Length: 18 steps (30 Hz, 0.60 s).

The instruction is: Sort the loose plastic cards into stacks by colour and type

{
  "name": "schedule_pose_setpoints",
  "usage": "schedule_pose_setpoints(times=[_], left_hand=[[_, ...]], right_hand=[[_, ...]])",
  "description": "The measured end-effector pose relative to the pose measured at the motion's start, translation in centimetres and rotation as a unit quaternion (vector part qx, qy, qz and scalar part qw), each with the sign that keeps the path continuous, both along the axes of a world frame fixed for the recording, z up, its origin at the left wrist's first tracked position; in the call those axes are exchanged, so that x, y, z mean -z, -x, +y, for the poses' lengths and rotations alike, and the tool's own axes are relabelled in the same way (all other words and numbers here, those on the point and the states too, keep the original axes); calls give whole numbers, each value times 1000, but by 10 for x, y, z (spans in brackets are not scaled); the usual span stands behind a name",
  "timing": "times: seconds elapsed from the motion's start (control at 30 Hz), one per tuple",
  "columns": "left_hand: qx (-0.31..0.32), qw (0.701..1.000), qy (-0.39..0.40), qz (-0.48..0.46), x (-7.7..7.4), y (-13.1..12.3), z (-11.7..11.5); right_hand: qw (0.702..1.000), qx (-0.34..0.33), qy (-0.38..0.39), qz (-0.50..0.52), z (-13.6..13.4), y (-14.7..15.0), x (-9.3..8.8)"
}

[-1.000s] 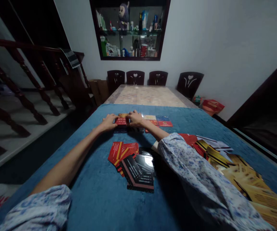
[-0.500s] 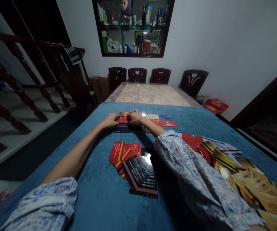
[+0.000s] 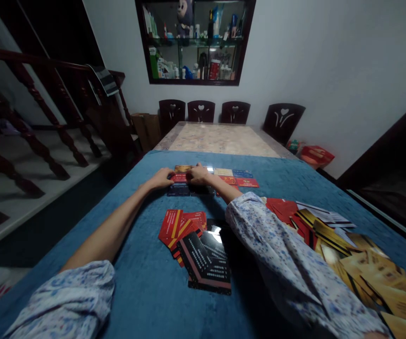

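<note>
From the head camera, I have both arms stretched far out over the desk [image 3: 135, 292], which is covered by a blue cloth. My left hand [image 3: 161, 179] and right hand [image 3: 199, 174] meet on one red card [image 3: 179, 177]. Each hand is narrow, with its fingers bent down onto one short end, so the card is held between them. It is too small for me to tell whether a thumb has slipped beneath it.

I judge that the work here is seating this card squarely in the grid at the far end of the cloth. To do that well, I should:

- keep the pressure light and even on both ends
- slide the card rather than lift it
- line its long edges up with the gold card [image 3: 182, 168] just beyond it and the dark blue card [image 3: 179, 189] just in front, leaving no overlap
- keep my right sleeve [image 3: 259, 230] high, because it hangs close over the loose piles

The red card lies flat with its long side across my view. It has small pale print that I cannot read. To its right, the row runs on through a yellow card [image 3: 223, 172] and a blue card [image 3: 242, 173].

Nearer to me lie a fan of red-and-gold cards [image 3: 178, 225] and some overlapping black cards [image 3: 206, 259]. A large heap of gold cards [image 3: 365, 268] spreads along the right.
</note>
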<state>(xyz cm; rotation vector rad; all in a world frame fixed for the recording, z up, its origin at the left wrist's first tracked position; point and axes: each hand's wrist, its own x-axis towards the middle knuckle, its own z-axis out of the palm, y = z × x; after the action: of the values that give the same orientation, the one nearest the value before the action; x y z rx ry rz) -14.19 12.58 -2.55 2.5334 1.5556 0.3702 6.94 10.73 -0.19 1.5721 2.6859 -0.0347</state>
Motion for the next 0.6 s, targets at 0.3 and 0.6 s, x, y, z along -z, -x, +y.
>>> schedule_pose_setpoints(times=[0.3,0.6], left_hand=[[2,1000,0,-26,5,3,-1],[16,1000,11,-21,3,4,-1]], right_hand=[[999,-12,-24,21,2,-3,6],[999,-19,-27,21,3,-4,10]])
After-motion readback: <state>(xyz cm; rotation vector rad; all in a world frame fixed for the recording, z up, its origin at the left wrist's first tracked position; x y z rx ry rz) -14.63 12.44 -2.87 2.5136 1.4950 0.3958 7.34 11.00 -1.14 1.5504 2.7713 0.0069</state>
